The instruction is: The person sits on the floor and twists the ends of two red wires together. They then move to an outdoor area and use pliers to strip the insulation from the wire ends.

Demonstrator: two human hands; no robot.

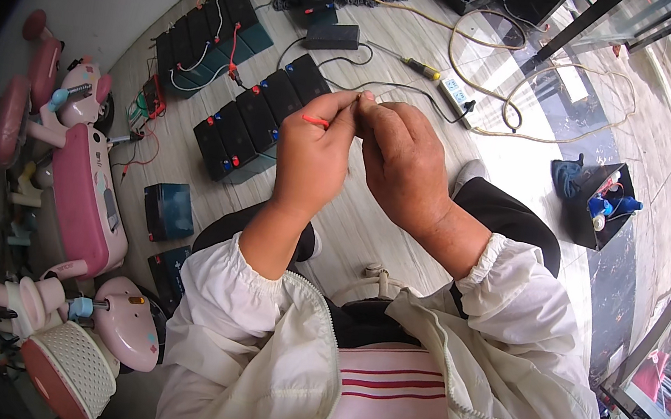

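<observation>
Both hands up over the middle of the floor, fingertips meeting. Left hand pinched tight, a short red piece sticking out of its grasp; looks like a bit of wire or sleeve, though too small to be sure. Right hand has its fingers bent in against the left's; whether they grip the piece's other end is hidden, cannot tell. Work reads as partway: the far row of batteries already carries white and coloured leads across its tops, while the near row, just beyond the left hand, shows red and blue terminals with no leads seen bridging them. Red piece not joined to either row, as far as can be seen; the near row's joining seems the part left. Around: red meter beside the far row, a loose battery nearer the body, charger block, screwdriver and power strip past the hands. Charger cord passes just beyond the fingertips, a likely snag. Pink ride-on toy crowds the left side; black box with blue bottles well off right. Left hand hides part of the near row.
</observation>
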